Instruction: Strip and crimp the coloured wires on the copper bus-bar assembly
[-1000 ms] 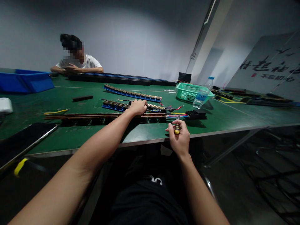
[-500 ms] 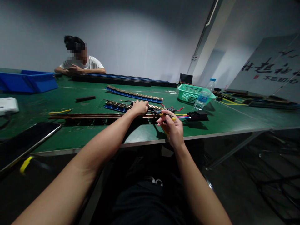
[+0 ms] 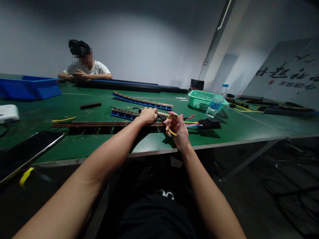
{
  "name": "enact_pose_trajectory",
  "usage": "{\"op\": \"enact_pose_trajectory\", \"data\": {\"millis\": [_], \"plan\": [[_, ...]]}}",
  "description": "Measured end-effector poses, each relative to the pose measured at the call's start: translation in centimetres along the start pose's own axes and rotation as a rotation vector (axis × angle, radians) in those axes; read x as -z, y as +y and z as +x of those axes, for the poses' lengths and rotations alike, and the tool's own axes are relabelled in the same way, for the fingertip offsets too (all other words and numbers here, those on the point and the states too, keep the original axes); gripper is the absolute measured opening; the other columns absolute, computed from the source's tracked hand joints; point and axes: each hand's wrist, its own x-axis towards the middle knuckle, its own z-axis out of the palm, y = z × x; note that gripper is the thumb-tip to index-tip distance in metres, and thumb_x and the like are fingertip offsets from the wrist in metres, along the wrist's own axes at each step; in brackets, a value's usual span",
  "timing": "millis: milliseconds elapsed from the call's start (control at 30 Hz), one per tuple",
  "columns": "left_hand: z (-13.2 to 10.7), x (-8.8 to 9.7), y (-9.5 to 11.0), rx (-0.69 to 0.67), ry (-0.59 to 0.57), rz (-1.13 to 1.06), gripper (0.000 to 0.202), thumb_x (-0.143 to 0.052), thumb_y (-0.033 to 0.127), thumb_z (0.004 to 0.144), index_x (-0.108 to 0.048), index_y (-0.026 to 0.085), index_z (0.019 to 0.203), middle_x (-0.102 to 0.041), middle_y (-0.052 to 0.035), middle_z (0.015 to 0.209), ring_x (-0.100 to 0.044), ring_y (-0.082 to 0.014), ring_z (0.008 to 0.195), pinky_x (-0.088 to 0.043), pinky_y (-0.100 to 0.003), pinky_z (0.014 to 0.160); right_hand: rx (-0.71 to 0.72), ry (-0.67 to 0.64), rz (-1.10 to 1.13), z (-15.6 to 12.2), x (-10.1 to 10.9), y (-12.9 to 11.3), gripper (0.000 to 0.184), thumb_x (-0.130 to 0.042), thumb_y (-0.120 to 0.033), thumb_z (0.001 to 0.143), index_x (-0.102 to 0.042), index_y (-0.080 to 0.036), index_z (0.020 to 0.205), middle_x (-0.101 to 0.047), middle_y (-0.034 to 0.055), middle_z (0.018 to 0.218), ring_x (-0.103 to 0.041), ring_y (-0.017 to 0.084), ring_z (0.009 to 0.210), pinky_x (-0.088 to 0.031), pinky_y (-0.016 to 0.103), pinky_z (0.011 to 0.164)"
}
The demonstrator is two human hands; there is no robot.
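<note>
My left hand is closed on a long copper-coloured rail strip that lies lengthwise on the green table. My right hand is closed around a yellow-handled tool, its tip at the strip just right of my left hand. Red, yellow and blue wires run from the strip's right end to a black connector block. Two blue-based strips lie farther back.
A green basket and a water bottle stand at the right. A blue bin and a white device sit at the left, a dark tablet near the front edge. Another person sits across the table.
My right hand rose from the table's front edge with the tool and moved left up to the strip beside my left hand. My left hand stayed on the strip.
</note>
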Motion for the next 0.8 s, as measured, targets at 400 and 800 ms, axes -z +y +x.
{"op": "enact_pose_trajectory", "data": {"millis": [400, 800], "plan": [[0.6, -0.1, -0.1, 0.016, -0.025, 0.004, 0.039, -0.034, 0.032, 0.1, -0.061, 0.025, 0.127, -0.062, -0.0101, 0.135, -0.055, -0.0333, 0.12, -0.045, -0.046, 0.099, 0.247, -0.141, -0.578, -2.1, 0.2, 0.3, 0.04, -0.055, -0.038, 0.089, -0.071, -0.017, 0.118, -0.045, -0.0072, 0.054, -0.038, 0.008, 0.049, -0.034, 0.023, 0.052], [0.6, -0.1, -0.3, 0.031, -0.051, -0.057, 0.04, -0.034, 0.032, 0.099, -0.06, 0.027, 0.129, -0.058, -0.0105, 0.14, -0.05, -0.036, 0.126, -0.044, -0.056, 0.1, 0.345, -0.16, -0.72, -2.8, -0.3, 0.5, 0.038, -0.059, -0.036, 0.089, -0.073, -0.016, 0.118, -0.046, -0.0068, 0.054, -0.039, 0.008, 0.048, -0.037, 0.022, 0.054]]}}
